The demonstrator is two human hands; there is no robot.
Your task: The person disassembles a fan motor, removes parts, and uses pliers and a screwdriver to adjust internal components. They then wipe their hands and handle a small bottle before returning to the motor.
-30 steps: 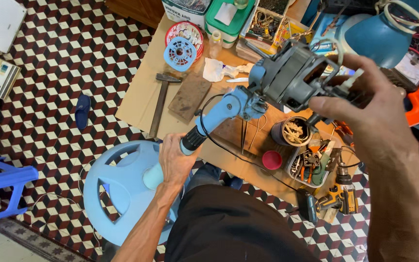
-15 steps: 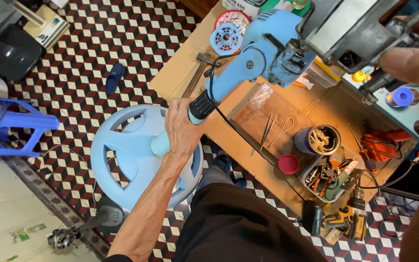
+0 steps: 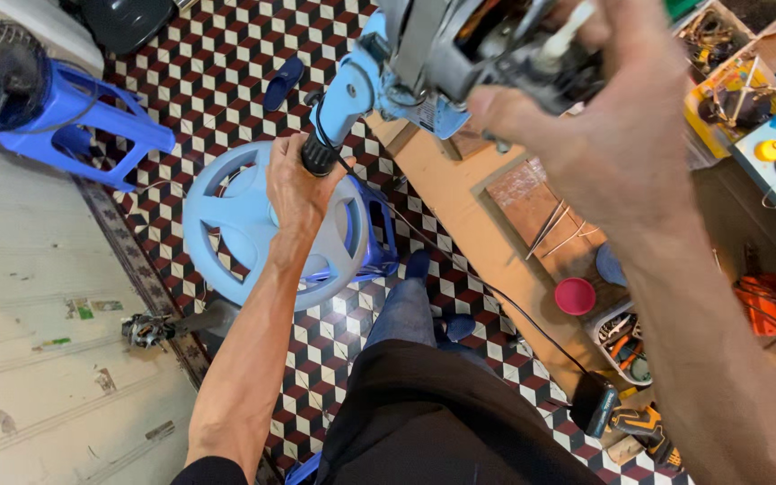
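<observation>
I hold a light-blue fan neck with a grey motor head up close to the camera. My left hand is closed around the lower end of the blue neck, near its black collar. My right hand grips the grey motor at the top, fingers wrapped over its front and shaft. A black cord trails from the neck down across the floor. Below my left hand lies the round light-blue fan base on the tiled floor.
A low wooden board carries thin metal rods, a red lid and a basket of tools. A blue plastic stool stands at the left. An orange tool lies at the right. My knees are below.
The fan neck and motor have come closer and higher in view, and the camera has swung left. Both hands keep their hold.
</observation>
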